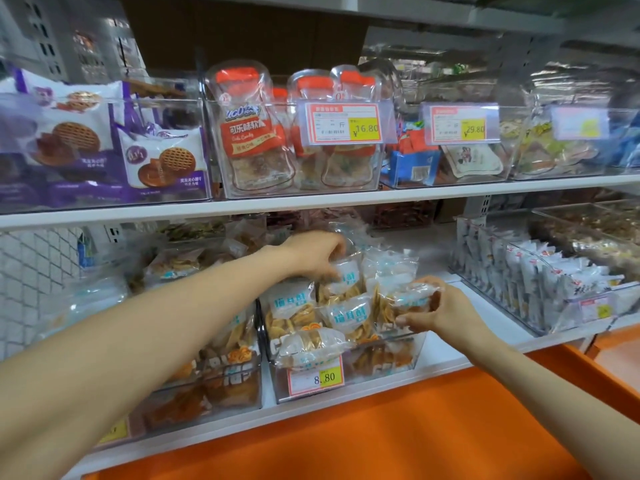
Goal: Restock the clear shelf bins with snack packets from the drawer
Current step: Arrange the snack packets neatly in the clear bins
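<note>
The left hand is pinching a standing snack packet in the clear bin; the right hand is gripping a second packet over the bin's right side.

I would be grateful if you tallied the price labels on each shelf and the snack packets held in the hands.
Upper-shelf price labels: 3 (16.80 label, 29.80 label, blurred label)
Lower-shelf price labels: 3 (8.80 label, right label, part-hidden left label)
Held snack packets: 2 (left-hand packet in left hand, right-hand packet in right hand)
Total: 8
</note>
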Motion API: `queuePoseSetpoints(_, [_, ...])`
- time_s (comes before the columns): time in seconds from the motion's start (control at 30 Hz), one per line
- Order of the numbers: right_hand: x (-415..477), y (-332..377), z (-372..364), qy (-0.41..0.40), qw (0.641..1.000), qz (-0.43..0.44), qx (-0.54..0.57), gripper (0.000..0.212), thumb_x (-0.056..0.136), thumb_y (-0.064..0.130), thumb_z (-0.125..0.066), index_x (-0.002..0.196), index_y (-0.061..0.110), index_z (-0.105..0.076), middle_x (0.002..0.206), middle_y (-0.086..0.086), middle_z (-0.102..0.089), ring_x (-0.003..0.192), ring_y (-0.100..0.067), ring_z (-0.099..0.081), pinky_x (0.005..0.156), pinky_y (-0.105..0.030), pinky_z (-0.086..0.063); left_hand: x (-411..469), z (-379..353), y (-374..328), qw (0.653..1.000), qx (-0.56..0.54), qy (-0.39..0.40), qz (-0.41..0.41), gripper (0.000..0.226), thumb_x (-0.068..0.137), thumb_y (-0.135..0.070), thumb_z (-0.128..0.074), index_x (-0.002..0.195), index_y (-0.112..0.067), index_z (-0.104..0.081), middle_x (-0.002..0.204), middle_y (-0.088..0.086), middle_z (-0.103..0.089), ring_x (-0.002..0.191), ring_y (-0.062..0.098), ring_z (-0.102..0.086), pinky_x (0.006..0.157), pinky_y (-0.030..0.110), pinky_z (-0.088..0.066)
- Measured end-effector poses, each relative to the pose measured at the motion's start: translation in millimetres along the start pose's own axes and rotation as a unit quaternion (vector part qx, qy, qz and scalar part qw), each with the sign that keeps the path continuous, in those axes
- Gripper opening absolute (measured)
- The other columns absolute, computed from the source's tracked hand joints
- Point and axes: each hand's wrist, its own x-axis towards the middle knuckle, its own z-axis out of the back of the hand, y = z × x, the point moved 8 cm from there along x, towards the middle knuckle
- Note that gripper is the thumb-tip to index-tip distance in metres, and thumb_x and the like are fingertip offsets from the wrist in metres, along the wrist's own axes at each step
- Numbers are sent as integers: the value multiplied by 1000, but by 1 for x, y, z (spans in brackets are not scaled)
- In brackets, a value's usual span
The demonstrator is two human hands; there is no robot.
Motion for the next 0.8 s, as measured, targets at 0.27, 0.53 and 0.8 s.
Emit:
queuePoseSetpoints(0.27, [-1, -1, -3, -1, 1000, -6, 26, 42, 64, -8, -80, 90, 17, -59, 87, -5, -71, 79, -20, -69, 66, -30, -59, -147, -5, -59, 986, 120, -26, -115, 85, 68, -78, -50, 133, -33, -21, 121, -17, -24, 110, -1, -26, 91, 20, -22])
queuePoseSetpoints(0.53, [-5, 2, -4, 9, 999, -39, 25, 42, 67, -9, -78, 97, 11, -56, 90, -9, -68, 76, -22, -67, 59, -25, -56, -128, -4, -5, 995, 36, -79, 48, 49, 84, -48, -61, 120, -22, -41, 120, -5, -58, 95, 12, -58, 80, 27, -47])
queuePoseSetpoints(0.8, [-12, 6, 2, -18, 998, -63, 1, 42, 66, 1, -81, 103, 0, -60, 77, -3, -61, 61, -14, -50, 50, -24, -37, -115, -20, -4, 998, 25, -32, 43, 49, 79, -46, -68, 117, -21, -50, 115, -2, -61, 100, 16, -58, 82, 32, -49])
